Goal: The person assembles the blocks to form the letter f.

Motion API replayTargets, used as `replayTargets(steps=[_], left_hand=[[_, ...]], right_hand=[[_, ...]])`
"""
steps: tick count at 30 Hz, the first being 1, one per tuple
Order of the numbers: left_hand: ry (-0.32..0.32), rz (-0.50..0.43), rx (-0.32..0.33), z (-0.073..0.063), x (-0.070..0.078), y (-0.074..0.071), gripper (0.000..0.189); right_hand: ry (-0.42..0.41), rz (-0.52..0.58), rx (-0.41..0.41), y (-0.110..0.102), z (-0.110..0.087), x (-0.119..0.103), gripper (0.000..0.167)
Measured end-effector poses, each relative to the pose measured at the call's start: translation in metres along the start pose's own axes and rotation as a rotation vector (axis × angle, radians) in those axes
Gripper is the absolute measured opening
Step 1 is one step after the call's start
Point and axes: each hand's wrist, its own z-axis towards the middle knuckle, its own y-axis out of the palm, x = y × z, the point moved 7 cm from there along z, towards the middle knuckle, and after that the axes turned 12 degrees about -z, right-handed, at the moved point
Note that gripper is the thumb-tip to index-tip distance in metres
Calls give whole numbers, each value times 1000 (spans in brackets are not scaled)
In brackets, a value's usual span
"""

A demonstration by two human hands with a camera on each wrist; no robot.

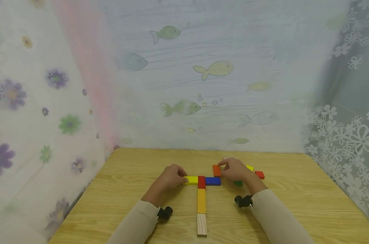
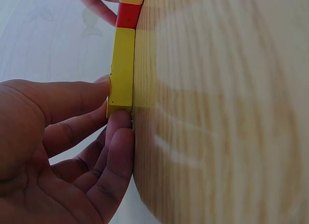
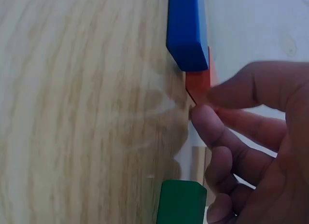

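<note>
My left hand point(image 1: 170, 177) pinches the outer end of a yellow block point(image 1: 191, 180), thumb on one face and fingers about the end in the left wrist view. That block meets a red block point(image 1: 201, 182), and a blue block point(image 1: 213, 181) continues the row to the right. My right hand point(image 1: 233, 169) holds an orange block point(image 1: 216, 170) between thumb and fingers, just behind the blue block's right end. In the right wrist view the blue block point(image 3: 186, 33) partly hides the orange block point(image 3: 198, 84).
A yellow-orange block point(image 1: 201, 201) and a plain wooden block point(image 1: 201, 225) run from the red one toward me. Beside my right hand lie a green block point(image 1: 238, 183), another yellow block point(image 1: 250, 168) and another red block point(image 1: 259, 175). A fish-patterned curtain point(image 1: 215, 40) hangs behind the table point(image 1: 126, 162).
</note>
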Motion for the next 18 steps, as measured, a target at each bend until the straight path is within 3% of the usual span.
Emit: replayTargets(steps=[12, 18], left_hand=[[-4, 5, 8, -2, 2, 0, 18], [-7, 13, 10, -2, 2, 0, 18]], right_hand=[[-9, 5, -10, -2, 0, -2, 55], [4, -59, 14, -2, 4, -5, 54]])
